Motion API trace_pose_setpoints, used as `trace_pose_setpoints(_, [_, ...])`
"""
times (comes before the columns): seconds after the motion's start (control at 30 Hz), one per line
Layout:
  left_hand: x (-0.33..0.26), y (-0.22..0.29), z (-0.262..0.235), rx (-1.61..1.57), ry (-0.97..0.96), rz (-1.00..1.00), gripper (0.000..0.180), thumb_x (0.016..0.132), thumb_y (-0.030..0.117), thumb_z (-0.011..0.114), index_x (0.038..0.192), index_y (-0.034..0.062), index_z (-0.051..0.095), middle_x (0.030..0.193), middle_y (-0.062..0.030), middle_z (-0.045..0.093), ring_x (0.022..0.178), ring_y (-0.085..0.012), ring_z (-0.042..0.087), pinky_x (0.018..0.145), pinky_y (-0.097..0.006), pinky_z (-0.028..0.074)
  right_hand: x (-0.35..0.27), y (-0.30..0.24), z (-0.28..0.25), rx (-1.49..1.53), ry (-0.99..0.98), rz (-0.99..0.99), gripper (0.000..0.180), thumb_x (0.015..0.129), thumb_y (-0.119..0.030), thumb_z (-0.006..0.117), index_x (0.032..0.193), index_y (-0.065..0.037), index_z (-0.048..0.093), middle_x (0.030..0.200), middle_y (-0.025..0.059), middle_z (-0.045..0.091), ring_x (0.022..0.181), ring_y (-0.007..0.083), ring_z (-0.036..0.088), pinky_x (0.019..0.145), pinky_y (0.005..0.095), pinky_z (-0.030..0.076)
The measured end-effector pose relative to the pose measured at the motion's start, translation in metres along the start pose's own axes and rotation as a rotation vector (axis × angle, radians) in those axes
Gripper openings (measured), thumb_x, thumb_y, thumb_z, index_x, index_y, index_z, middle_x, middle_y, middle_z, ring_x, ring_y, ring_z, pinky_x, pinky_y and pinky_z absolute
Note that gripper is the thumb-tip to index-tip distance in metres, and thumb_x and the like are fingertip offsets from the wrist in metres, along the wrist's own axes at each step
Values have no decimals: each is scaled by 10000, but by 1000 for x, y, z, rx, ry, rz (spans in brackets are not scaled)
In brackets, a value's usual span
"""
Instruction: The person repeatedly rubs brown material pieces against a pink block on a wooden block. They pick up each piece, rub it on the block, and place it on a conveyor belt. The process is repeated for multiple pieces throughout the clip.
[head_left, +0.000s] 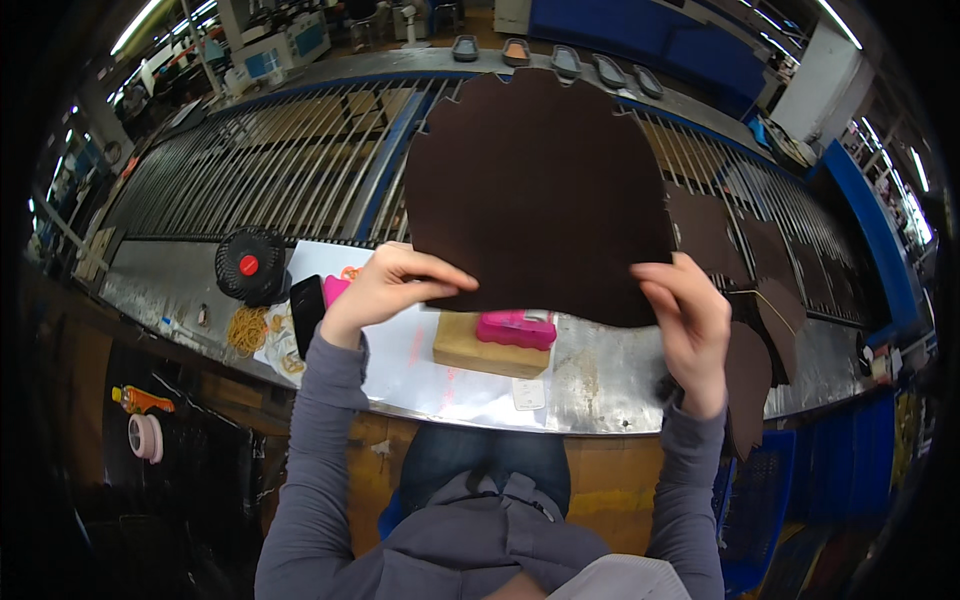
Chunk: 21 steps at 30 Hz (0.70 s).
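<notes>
Holding up a big dark brown leather sheet over the bench's near edge, my left hand and right hand both pinching its bottom edge

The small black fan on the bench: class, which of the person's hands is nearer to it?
Left. The left hand grips the brown leather sheet just right of the fan; the right hand holds the sheet's far edge.

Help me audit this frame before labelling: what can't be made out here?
- Head view: the metal bench and grille behind the large dark brown scalloped leather sheet are hidden by it.
- Fingertips of the left hand and right hand behind the sheet.
- Trays on the far conveyor: too small.
</notes>
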<state>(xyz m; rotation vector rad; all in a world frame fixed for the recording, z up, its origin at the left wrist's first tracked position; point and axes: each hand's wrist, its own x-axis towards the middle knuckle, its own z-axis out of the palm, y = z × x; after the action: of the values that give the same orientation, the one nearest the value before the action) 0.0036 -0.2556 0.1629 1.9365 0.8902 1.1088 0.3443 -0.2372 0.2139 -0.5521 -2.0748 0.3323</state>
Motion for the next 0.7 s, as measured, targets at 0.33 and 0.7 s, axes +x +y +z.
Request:
trace_pose_setpoints(0.33, [-53,-10,-44,659,43,-125,318,844,-4,661,1150,71,702,997,-128,725,861,-264,705,752,-321,544,-1,83,106,191,-340,157,449,813,87,627,1224,-89,664,822,93,510,725,234,542,671,339,473])
trace_pose_setpoints(0.7, [-54,-14,-49,625,56,-105,375,832,-19,640,1178,114,695,979,-136,717,856,-297,705,737,-360,549,-10,89,118,174,-265,93,400,819,92,641,1177,-78,692,919,103,629,799,231,621,701,312,499])
